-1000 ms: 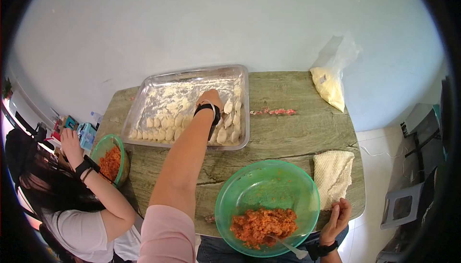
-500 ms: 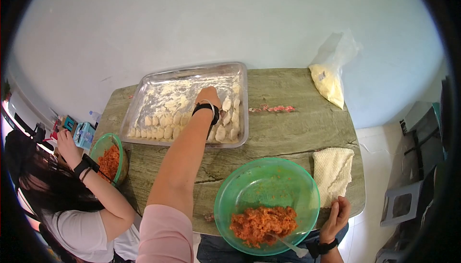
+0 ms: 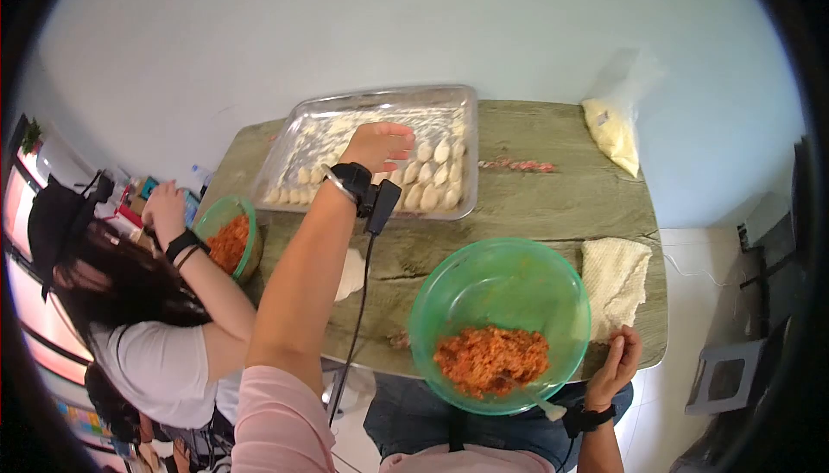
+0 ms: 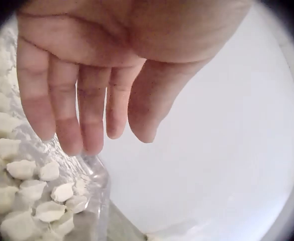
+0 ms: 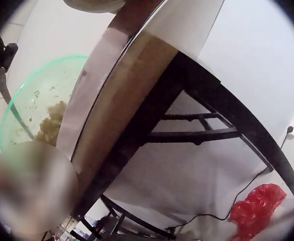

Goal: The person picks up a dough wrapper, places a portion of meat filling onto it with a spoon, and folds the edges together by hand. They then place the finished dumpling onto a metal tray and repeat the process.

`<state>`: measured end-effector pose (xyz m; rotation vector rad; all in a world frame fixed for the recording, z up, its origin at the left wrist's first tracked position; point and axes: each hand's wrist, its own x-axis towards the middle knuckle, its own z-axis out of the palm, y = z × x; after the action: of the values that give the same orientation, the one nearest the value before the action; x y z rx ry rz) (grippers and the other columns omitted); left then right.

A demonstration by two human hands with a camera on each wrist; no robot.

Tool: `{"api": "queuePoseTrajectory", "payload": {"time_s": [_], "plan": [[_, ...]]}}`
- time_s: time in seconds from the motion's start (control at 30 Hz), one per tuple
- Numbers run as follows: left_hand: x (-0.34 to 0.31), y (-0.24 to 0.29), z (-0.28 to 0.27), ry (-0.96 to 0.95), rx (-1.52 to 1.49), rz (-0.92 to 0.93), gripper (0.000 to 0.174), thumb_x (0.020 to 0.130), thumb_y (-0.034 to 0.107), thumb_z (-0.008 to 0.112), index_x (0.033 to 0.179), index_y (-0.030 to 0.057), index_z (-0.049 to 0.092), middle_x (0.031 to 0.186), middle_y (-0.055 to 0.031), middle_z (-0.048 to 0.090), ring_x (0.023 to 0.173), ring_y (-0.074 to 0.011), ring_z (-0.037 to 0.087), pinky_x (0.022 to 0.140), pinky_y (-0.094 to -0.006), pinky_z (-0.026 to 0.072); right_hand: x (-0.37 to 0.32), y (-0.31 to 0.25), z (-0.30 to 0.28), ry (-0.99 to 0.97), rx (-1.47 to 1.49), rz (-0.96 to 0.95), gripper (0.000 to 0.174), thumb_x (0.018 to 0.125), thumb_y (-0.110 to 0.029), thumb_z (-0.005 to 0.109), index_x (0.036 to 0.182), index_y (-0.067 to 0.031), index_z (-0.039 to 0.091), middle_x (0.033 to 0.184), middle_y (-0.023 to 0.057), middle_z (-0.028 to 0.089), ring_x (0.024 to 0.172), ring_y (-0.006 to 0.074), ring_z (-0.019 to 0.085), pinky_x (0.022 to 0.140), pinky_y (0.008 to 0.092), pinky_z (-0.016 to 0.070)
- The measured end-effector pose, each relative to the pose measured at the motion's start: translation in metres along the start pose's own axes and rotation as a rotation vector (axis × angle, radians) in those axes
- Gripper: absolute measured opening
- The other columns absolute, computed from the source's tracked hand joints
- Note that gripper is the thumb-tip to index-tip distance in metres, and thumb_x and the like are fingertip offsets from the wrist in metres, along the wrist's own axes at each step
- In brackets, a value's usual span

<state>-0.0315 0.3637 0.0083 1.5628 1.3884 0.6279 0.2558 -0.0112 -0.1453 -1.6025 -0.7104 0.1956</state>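
Note:
My left hand (image 3: 380,146) is raised over the metal tray (image 3: 471,149), its fingers extended and nothing held. In the left wrist view the palm and straight fingers (image 4: 91,110) show above several dumplings (image 4: 50,211). Rows of pale dumplings (image 3: 429,196) lie along the tray's near and right sides on scattered flour. At the table's right front edge, my right hand (image 3: 613,369) rests with loosely bent fingers against the corner of a cream cloth (image 3: 615,279). A green bowl (image 3: 492,274) before me holds orange-red filling (image 3: 490,361) and a spoon (image 3: 551,408).
Another person (image 3: 160,361) sits at the left by a second green bowl (image 3: 252,235) of filling. A pale dough-like piece (image 3: 351,274) lies beside my left forearm. A plastic bag of yellowish contents (image 3: 611,138) stands at the back right. A cable (image 3: 358,326) hangs from my left wrist.
My left hand has lifted from among the dumplings and drawn back, its fingers now showing. The head view has shifted, uncovering the pale piece near my forearm. My right hand stays by the cloth.

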Motion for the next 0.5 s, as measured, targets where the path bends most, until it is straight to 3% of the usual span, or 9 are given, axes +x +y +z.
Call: {"api": "queuePoseTrajectory", "payload": {"time_s": [0.03, 0.07, 0.17, 0.33, 0.4, 0.5], "plan": [[-0.021, 0.000, -0.004, -0.032, -0.192, -0.003, 0.032, 0.084, 0.025, 0.065, 0.111, 0.0075, 0.060, 0.103, -0.0046, 0.065, 0.089, -0.0129, 0.060, 0.075, -0.0286, 0.0488, 0.000, 0.004, 0.000, 0.018, 0.040, -0.038, 0.018, 0.094, -0.010, 0.048, 0.105, 0.0027, 0.054, 0.095, 0.0060, 0.055, 0.086, 0.0136, 0.051, 0.079, 0.0251, 0.0411], [-0.041, 0.002, -0.003, 0.025, -0.187, -0.020, 0.033, 0.089, 0.023, 0.060, 0.117, 0.0056, 0.057, 0.103, -0.0050, 0.065, 0.089, -0.0124, 0.060, 0.077, -0.0278, 0.0486, 0.001, 0.004, -0.001, -0.006, 0.100, -0.028, 0.018, 0.094, -0.010, 0.047, 0.104, 0.0026, 0.054, 0.095, 0.0059, 0.055, 0.088, 0.0138, 0.051, 0.081, 0.0254, 0.0406], [-0.084, -0.025, -0.006, 0.106, -0.273, 0.023, 0.036, 0.089, 0.023, 0.060, 0.119, 0.0045, 0.055, 0.104, -0.0056, 0.064, 0.090, -0.0129, 0.060, 0.079, -0.0276, 0.0479, 0.002, -0.003, -0.004, 0.004, 0.018, -0.074, 0.018, 0.094, -0.011, 0.047, 0.104, 0.0021, 0.054, 0.095, 0.0056, 0.055, 0.089, 0.0138, 0.051, 0.083, 0.0258, 0.0404], [-0.121, -0.115, -0.007, 0.292, -0.244, 0.171, 0.034, 0.079, 0.017, 0.070, 0.108, 0.0002, 0.063, 0.098, -0.0071, 0.066, 0.088, -0.0157, 0.060, 0.078, -0.0318, 0.0480, 0.001, -0.002, -0.008, 0.002, 0.096, -0.025, 0.016, 0.094, -0.011, 0.047, 0.102, 0.0012, 0.054, 0.095, 0.0054, 0.055, 0.090, 0.0136, 0.051, 0.084, 0.0262, 0.0398], [-0.124, -0.139, -0.012, 0.454, 0.192, 0.091, 0.037, 0.075, 0.014, 0.072, 0.108, -0.0010, 0.063, 0.100, -0.0123, 0.066, 0.088, -0.0219, 0.062, 0.080, -0.0342, 0.0488, 0.001, -0.002, -0.010, -0.043, 0.095, -0.079, 0.018, 0.095, -0.012, 0.047, 0.106, 0.0002, 0.054, 0.097, 0.0045, 0.056, 0.090, 0.0115, 0.051, 0.084, 0.0245, 0.0404], [-0.121, -0.157, -0.017, 0.486, 0.437, 0.034, 0.039, 0.073, 0.013, 0.072, 0.108, -0.0004, 0.064, 0.101, -0.0163, 0.066, 0.089, -0.0275, 0.063, 0.080, -0.0358, 0.0492, 0.001, 0.000, -0.011, -0.060, 0.111, -0.089, 0.016, 0.094, -0.010, 0.047, 0.104, 0.0001, 0.054, 0.097, 0.0045, 0.056, 0.089, 0.0114, 0.051, 0.084, 0.0245, 0.0406]]}}
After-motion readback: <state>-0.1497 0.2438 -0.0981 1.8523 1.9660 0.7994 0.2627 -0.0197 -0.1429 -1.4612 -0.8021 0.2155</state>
